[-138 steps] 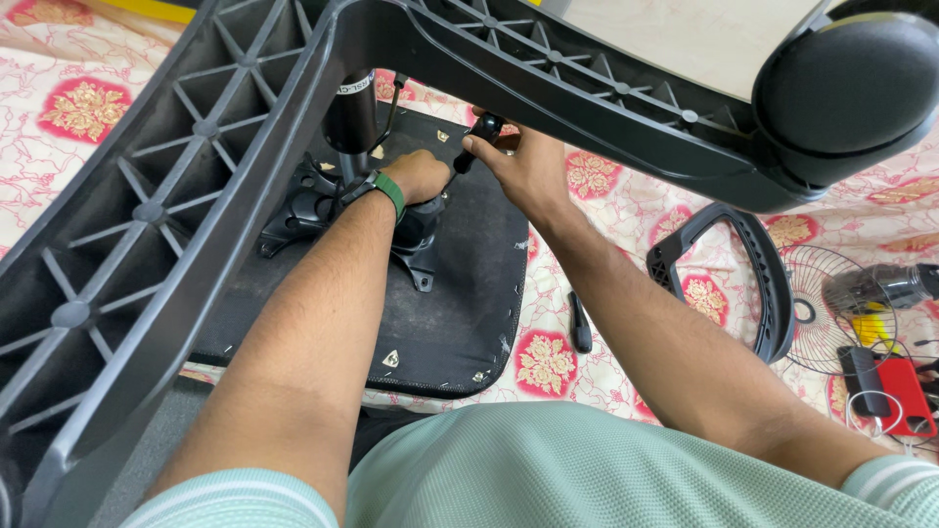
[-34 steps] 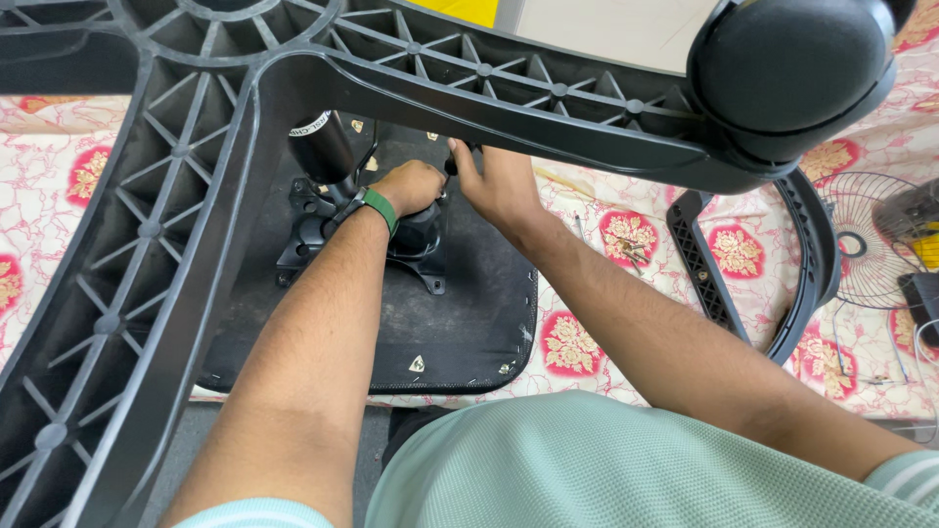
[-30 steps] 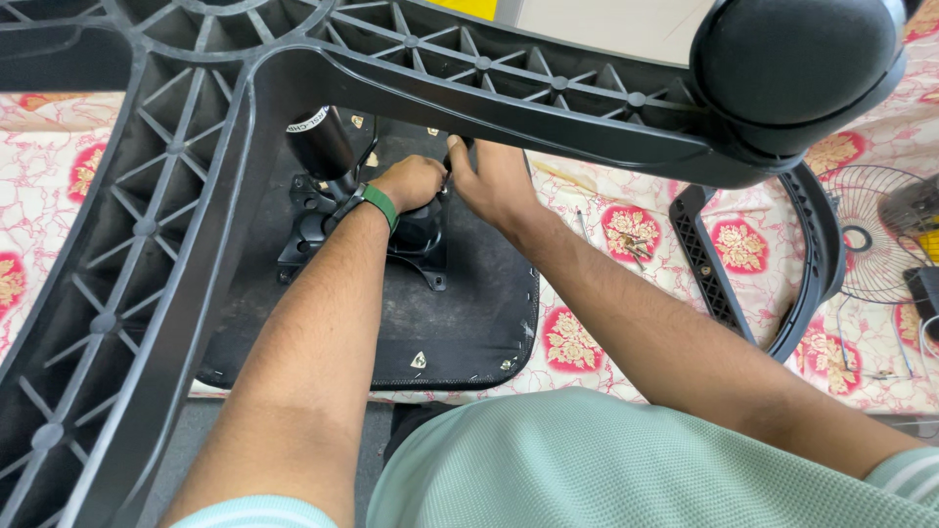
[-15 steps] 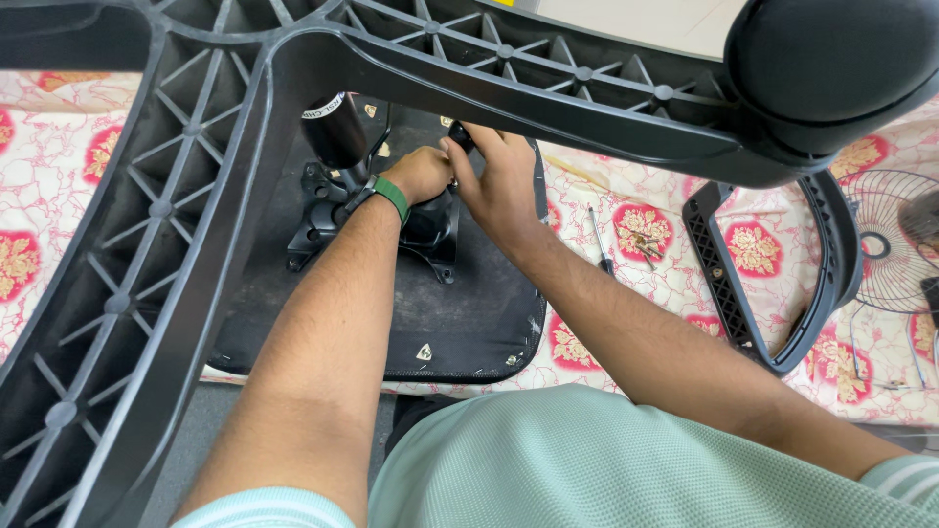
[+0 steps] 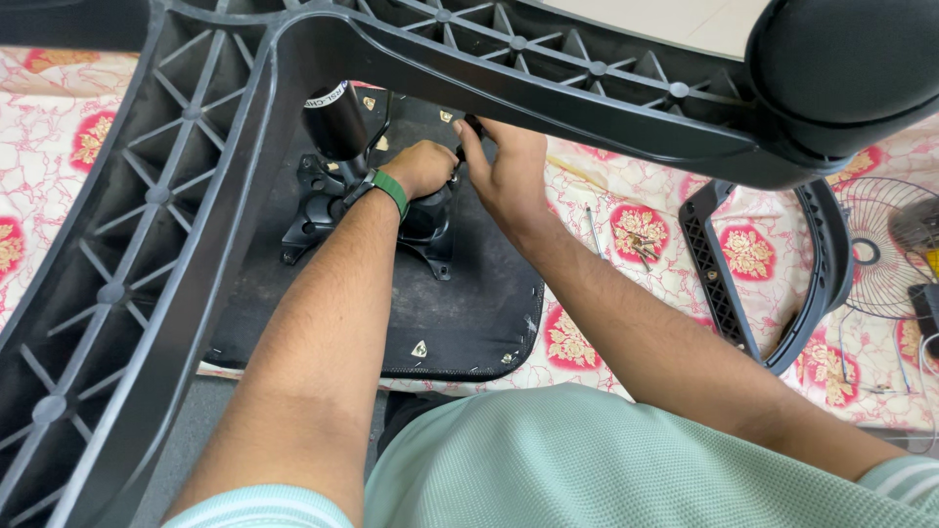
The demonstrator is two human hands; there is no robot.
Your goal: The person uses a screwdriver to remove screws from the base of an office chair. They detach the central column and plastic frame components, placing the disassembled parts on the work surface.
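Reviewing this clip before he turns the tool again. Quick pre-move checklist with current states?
1. Left hand steadying the mechanism plate: ok, it rests on the plate.
2. Right hand gripping the tool handle: ok, fingers wrap it.
3. Tool tip seated on a fastener: cannot tell, both hands hide it.
4. Seat underside lying flat on the floral cloth: ok.
5. Chair base clear of the arms: not ok, its spokes hang right over both hands.
6. Loose screws within reach: ok, on the cloth by the right forearm.
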